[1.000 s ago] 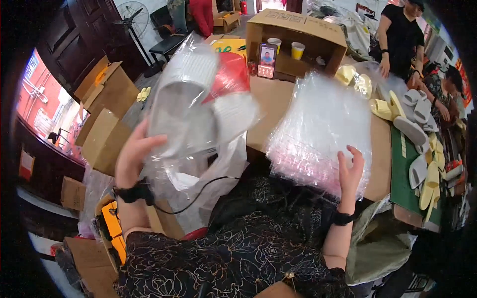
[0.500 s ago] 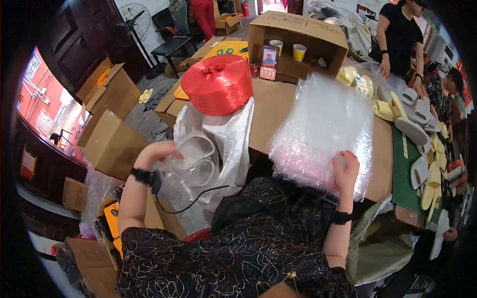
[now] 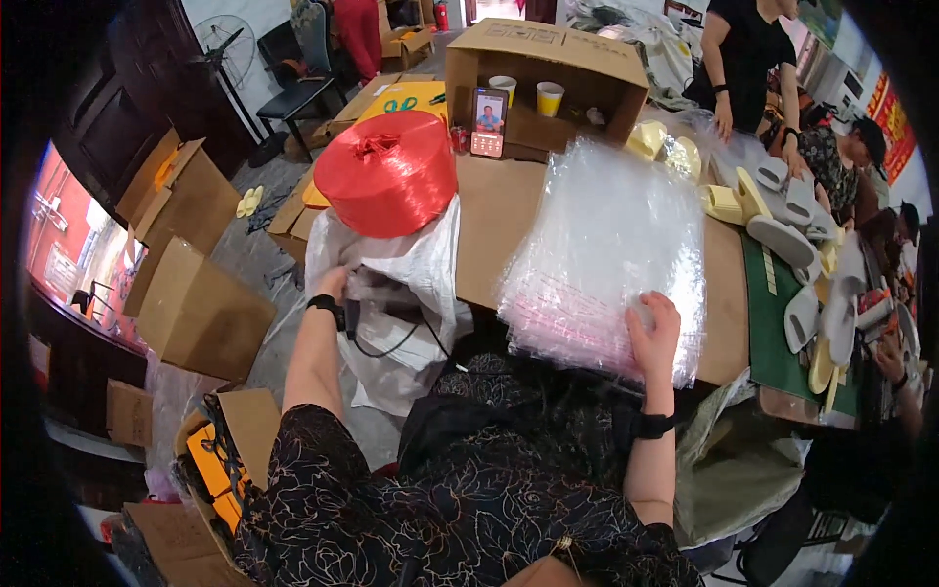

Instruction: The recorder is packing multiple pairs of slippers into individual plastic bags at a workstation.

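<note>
Left hand (image 3: 333, 287) now sunk in white sack (image 3: 411, 284), right hand (image 3: 653, 328) pressing clear bags (image 3: 606, 254)

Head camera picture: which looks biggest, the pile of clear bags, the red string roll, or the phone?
1. Pile of clear bags
2. Red string roll
3. Phone, though it stands farther from the camera

Left: I see the red twine spool (image 3: 389, 172) blocking above the white sack (image 3: 411, 284).
Centre: bare tabletop (image 3: 494, 230) lies open.

Left hand (image 3: 335, 286) fingers buried in the white sack (image 3: 411, 284), contents unseen.
</note>
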A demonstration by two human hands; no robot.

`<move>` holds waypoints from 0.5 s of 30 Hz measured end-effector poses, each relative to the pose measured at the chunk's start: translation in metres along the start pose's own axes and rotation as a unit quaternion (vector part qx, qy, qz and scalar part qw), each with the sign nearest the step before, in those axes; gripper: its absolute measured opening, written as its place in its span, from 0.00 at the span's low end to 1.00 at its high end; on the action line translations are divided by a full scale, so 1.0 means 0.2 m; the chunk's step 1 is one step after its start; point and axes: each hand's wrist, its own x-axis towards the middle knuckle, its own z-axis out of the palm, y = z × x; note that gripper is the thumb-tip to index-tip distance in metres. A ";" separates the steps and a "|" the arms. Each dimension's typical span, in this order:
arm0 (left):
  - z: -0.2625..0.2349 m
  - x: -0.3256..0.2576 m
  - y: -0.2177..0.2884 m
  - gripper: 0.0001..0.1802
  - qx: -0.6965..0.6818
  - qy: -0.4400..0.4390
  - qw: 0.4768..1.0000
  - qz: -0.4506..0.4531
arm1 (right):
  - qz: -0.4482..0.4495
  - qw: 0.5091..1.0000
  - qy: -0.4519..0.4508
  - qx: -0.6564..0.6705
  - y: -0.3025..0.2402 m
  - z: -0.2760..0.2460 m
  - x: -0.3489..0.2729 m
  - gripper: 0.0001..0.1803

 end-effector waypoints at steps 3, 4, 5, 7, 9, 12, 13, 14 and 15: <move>-0.02 0.11 -0.07 0.09 0.138 -0.012 0.978 0.157 | 0.004 1.000 0.003 -0.017 -0.01 -0.01 0.00 0.19; -0.63 0.21 -0.14 0.09 0.158 0.081 0.968 0.175 | -0.021 0.997 0.004 0.078 -0.10 0.03 0.05 0.18; -0.74 0.24 -0.14 0.06 0.312 -0.002 0.879 0.360 | -0.031 0.994 0.019 0.103 -0.13 0.02 0.05 0.18; 0.32 0.36 -0.44 0.17 0.814 -0.088 0.530 0.222 | 0.011 0.999 0.019 -0.039 0.05 0.00 -0.01 0.18; 0.09 0.33 -0.81 0.18 0.802 0.077 0.567 0.170 | -0.016 0.999 0.015 0.041 -0.07 0.07 0.04 0.17; 0.42 0.15 -0.87 0.17 0.842 -0.325 0.427 -0.054 | -0.004 1.000 0.011 0.008 -0.04 0.07 0.03 0.17; 0.43 0.02 -0.88 0.15 0.739 -0.305 0.600 -0.038 | -0.001 1.000 0.012 0.012 -0.01 0.05 0.02 0.16; 0.42 -0.11 -0.89 0.14 0.604 -0.275 0.747 -0.024 | 0.002 1.000 0.012 0.016 0.00 0.03 0.00 0.16; 0.37 -0.25 -0.90 0.14 0.441 -0.223 0.869 -0.016 | 0.001 1.000 0.009 0.017 -0.01 0.03 -0.01 0.16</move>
